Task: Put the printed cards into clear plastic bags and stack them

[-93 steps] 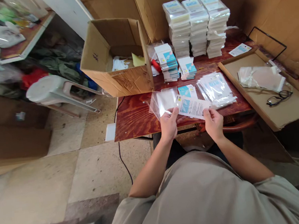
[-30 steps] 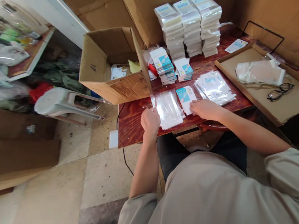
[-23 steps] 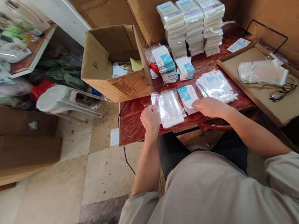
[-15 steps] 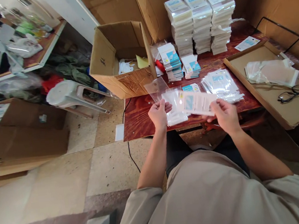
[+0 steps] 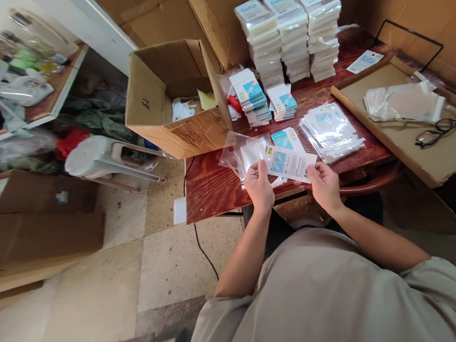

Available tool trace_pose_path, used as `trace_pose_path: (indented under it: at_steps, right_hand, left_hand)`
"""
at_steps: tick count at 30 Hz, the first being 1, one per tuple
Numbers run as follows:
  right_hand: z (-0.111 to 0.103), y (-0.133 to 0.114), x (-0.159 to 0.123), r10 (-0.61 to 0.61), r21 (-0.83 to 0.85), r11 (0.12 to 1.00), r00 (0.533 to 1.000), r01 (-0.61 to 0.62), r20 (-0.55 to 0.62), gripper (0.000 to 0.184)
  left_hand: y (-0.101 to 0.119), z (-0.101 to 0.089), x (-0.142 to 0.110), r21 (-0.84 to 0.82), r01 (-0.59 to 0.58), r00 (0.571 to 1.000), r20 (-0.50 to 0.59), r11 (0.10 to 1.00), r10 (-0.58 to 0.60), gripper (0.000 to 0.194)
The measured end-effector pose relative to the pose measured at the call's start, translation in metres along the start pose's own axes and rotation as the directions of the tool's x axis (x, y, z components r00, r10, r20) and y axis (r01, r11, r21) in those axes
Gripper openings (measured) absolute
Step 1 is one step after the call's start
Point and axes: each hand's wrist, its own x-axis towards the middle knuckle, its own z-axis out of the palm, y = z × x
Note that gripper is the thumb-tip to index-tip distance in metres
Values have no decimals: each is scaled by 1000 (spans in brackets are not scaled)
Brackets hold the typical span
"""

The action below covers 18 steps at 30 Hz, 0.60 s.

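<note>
- White printed card with a blue picture panel [image 5: 288, 163] is held just above the near edge of the dark red wooden table [image 5: 208, 181], its left end meeting the mouth of a clear plastic sleeve [image 5: 238, 156].
- Right hand [image 5: 325, 186] pinches the card's lower right corner between thumb and fingertips; the remaining fingers are loosely curled.
- Left hand [image 5: 259, 186] pinches the near edge of the sleeve, thumb on top, the fingers closed around the plastic. The sleeve fans up and to the left, away from the body.
- As a judgement, the card looks only just started into the sleeve; most of it is outside.
- Finished work appears to be the fanned pile of sleeved cards [image 5: 331, 131] to the right, and three tall stacks of wrapped packs [image 5: 291, 34] at the table's far side.
- Work left appears to be the small stack of bare blue and white cards [image 5: 286, 138] just beyond the hands, and two short piles of blue and white cards [image 5: 263, 100] farther back.
- An open brown cardboard box [image 5: 176, 97] sits at the table's left corner.
- A shallow cardboard tray [image 5: 415, 155] on the right holds black-framed glasses [image 5: 435, 132].
</note>
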Motion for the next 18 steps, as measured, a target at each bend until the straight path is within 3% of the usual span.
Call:
trace_pose_path:
  at_steps: [5,8,10,13,15,17,18]
  right_hand:
    - [4,6,2,-93,-42,995,994,95,64,55]
    - [5,1,6,-63,51,997,973,53,222,56]
    - [9,-4,8,-25,36,999,969,17,244,57]
    - [10,-16,7,-45,-77,995,986,59,163,53]
    - [3,-24,4,4,-116,993,968,26,250,51]
    - [-10,-29,0,144,-203,977,899,-63,413,51]
    - [-16,-30,-1,176,-243,967,895,-78,411,51]
  left_hand:
    - [6,-2,-25,-25,-51,994,91,998,53,45]
    - [8,-2,-38,-38,87,970,229,995,-76,51]
    - [8,-3,-43,9,170,942,291,985,-165,56]
    - [5,-4,-45,53,182,949,252,982,-189,54]
    - [6,-5,-42,35,152,971,182,988,-156,49]
    - [9,-5,-41,1,157,975,156,988,-155,50]
    - [12,-5,-41,-7,191,966,181,981,-187,53]
